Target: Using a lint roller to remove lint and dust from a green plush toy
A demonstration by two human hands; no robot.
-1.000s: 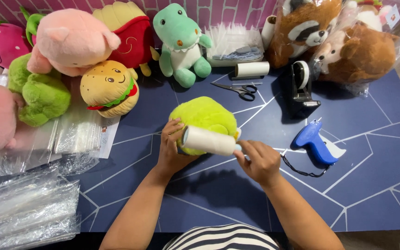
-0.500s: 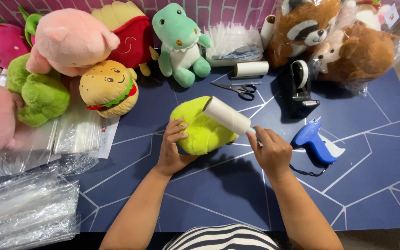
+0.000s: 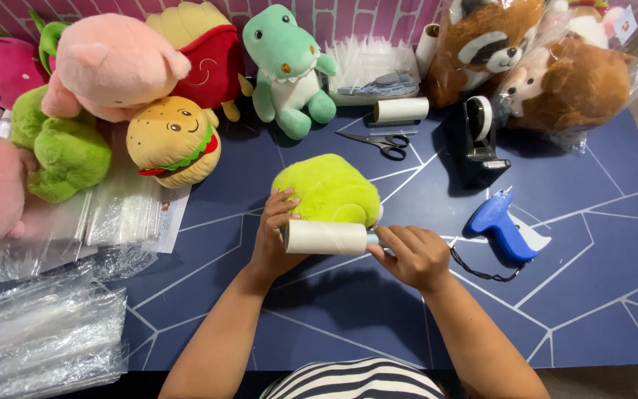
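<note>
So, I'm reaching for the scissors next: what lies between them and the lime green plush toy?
Head view: only bare navy tabletop separates the lime green plush toy from the scissors.

We see a lime-green plush toy (image 3: pixel 328 190), a cream-white lint roller (image 3: pixel 325 237), a blue glue gun (image 3: pixel 498 224), a navy tabletop (image 3: pixel 599 281) veined with pale lines, and a black-and-white striped shirt (image 3: pixel 356 380).
</note>
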